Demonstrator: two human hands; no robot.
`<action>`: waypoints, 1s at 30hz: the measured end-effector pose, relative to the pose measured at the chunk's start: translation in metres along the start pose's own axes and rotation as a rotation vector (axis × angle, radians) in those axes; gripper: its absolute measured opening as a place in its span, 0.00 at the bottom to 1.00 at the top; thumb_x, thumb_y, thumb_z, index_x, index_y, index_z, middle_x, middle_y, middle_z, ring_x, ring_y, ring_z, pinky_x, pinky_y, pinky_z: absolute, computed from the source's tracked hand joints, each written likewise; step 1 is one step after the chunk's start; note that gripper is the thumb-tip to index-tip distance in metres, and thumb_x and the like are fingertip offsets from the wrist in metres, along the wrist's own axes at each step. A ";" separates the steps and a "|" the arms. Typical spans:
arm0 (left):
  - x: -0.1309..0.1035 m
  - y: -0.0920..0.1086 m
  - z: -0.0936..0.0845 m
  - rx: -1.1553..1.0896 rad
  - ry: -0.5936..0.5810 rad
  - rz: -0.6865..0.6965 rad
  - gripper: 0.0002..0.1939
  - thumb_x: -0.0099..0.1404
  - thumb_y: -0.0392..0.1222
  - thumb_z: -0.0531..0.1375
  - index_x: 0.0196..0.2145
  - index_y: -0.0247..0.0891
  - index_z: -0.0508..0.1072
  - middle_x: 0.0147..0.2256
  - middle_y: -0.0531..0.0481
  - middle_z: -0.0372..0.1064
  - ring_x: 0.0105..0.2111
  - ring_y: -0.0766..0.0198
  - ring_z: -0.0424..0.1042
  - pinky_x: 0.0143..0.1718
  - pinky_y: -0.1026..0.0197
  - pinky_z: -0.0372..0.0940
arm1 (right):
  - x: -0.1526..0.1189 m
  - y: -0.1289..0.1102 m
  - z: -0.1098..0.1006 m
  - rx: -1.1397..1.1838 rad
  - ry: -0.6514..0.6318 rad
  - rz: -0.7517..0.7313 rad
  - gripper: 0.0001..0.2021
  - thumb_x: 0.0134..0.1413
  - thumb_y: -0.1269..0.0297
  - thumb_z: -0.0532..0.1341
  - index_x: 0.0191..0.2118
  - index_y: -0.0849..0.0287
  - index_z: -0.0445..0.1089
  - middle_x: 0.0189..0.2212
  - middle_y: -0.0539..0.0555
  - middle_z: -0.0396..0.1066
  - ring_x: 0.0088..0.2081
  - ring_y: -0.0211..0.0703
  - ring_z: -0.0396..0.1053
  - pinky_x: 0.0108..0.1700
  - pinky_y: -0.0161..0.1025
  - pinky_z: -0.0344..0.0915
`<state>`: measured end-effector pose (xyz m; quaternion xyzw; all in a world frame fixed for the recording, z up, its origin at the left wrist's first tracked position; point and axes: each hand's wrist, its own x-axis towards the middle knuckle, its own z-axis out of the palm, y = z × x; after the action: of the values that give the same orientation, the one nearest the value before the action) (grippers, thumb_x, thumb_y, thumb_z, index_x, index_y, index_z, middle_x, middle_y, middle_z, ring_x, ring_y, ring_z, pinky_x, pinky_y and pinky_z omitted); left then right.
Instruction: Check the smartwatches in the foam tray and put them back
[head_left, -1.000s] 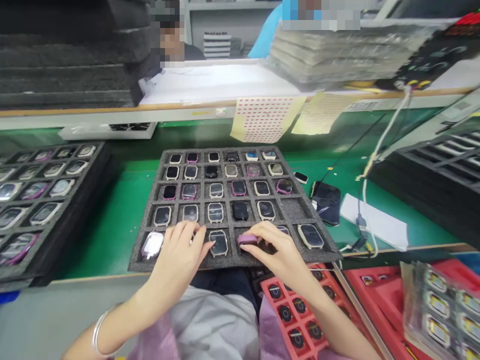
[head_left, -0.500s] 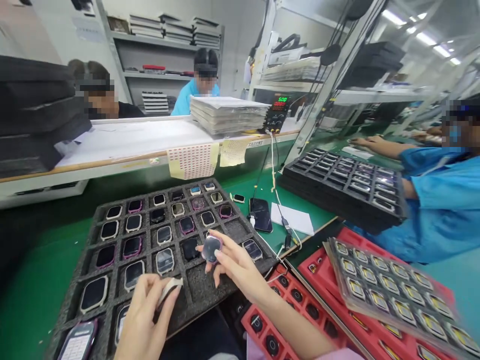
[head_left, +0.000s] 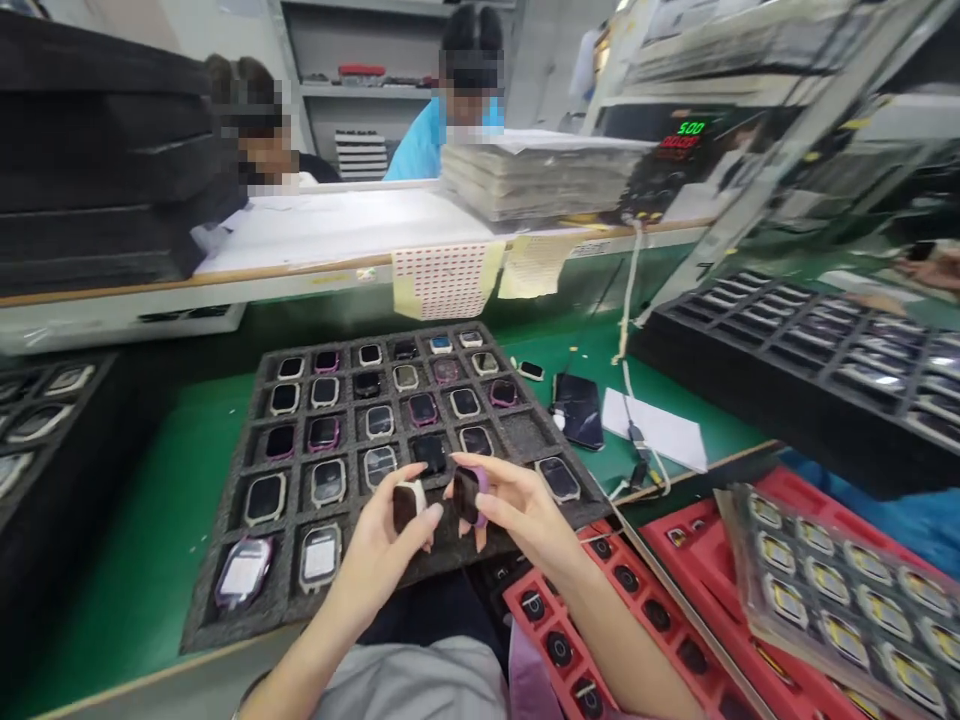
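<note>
A silver-rimmed smartwatch case [head_left: 408, 503] with a dark screen is pinched in my left hand [head_left: 386, 540]. Close beside it, my right hand [head_left: 517, 505] grips a purple-rimmed smartwatch case [head_left: 469, 495], its dark face turned toward the left. Both hands hover over the front part of a dark foam tray [head_left: 225, 540], whose pockets hold several watch cases with silver or purple rims. At the tray's near left lie a purple watch case [head_left: 244, 572] and a silver one [head_left: 320, 557], both with pale screens. My hands and forearms hide some front pockets.
Red trays [head_left: 559, 648] of round black parts sit at the lower right, near a clear blister tray [head_left: 855, 600]. A phone [head_left: 578, 410], white card [head_left: 654, 430] and cables lie behind. Black trays [head_left: 795, 370] stand right; people work beyond the shelf.
My left hand has risen rightward with the silver watch case, now close to my right hand. The purple case has turned in my right fingers. The view has shifted left and tilted down.
</note>
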<state>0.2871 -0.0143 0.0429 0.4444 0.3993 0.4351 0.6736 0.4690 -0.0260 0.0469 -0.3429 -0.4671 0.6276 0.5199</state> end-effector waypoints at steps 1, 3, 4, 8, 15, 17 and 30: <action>0.000 0.000 -0.002 0.064 -0.013 0.008 0.21 0.61 0.44 0.63 0.50 0.38 0.66 0.24 0.58 0.61 0.23 0.70 0.63 0.28 0.66 0.62 | 0.001 0.000 0.000 -0.015 -0.007 -0.003 0.20 0.55 0.64 0.65 0.55 0.55 0.69 0.41 0.56 0.74 0.30 0.39 0.75 0.26 0.32 0.73; -0.001 0.002 -0.004 0.161 -0.043 0.012 0.18 0.63 0.42 0.61 0.49 0.38 0.65 0.24 0.59 0.59 0.21 0.71 0.60 0.25 0.67 0.60 | 0.002 -0.001 -0.001 -0.048 -0.028 -0.002 0.20 0.57 0.63 0.64 0.55 0.55 0.68 0.43 0.57 0.74 0.35 0.43 0.75 0.33 0.37 0.75; -0.001 0.002 -0.005 0.195 -0.055 0.011 0.16 0.63 0.41 0.59 0.49 0.38 0.65 0.24 0.59 0.59 0.20 0.71 0.60 0.24 0.67 0.59 | 0.003 -0.001 -0.002 -0.062 -0.043 0.004 0.20 0.58 0.62 0.63 0.56 0.55 0.67 0.43 0.58 0.74 0.38 0.45 0.75 0.35 0.39 0.75; -0.004 0.000 -0.005 0.249 -0.056 0.005 0.17 0.63 0.40 0.58 0.50 0.38 0.64 0.27 0.57 0.60 0.21 0.71 0.60 0.24 0.67 0.58 | 0.003 -0.001 -0.003 -0.099 -0.053 0.017 0.20 0.58 0.61 0.63 0.55 0.55 0.68 0.45 0.58 0.74 0.44 0.51 0.74 0.42 0.44 0.75; -0.007 -0.010 -0.007 0.298 -0.028 0.051 0.22 0.62 0.35 0.58 0.53 0.43 0.61 0.42 0.50 0.66 0.37 0.64 0.67 0.40 0.62 0.63 | -0.002 0.007 0.000 -0.144 -0.015 -0.008 0.20 0.56 0.66 0.65 0.55 0.51 0.69 0.49 0.57 0.73 0.48 0.48 0.74 0.51 0.45 0.70; -0.007 -0.010 -0.008 0.275 -0.049 0.057 0.21 0.63 0.35 0.57 0.52 0.44 0.60 0.42 0.51 0.67 0.38 0.64 0.68 0.41 0.63 0.63 | -0.002 0.008 0.001 -0.150 -0.016 -0.018 0.20 0.56 0.67 0.64 0.55 0.49 0.69 0.48 0.56 0.74 0.47 0.47 0.74 0.51 0.43 0.70; -0.008 -0.005 -0.007 0.270 -0.117 0.092 0.22 0.62 0.30 0.56 0.53 0.43 0.61 0.48 0.51 0.69 0.49 0.63 0.67 0.51 0.63 0.60 | -0.004 0.008 0.006 -0.273 0.021 -0.071 0.20 0.55 0.70 0.65 0.53 0.46 0.71 0.47 0.53 0.71 0.44 0.43 0.74 0.46 0.35 0.72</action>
<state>0.2790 -0.0213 0.0373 0.5731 0.3937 0.3813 0.6092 0.4621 -0.0314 0.0408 -0.4003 -0.5545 0.5359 0.4951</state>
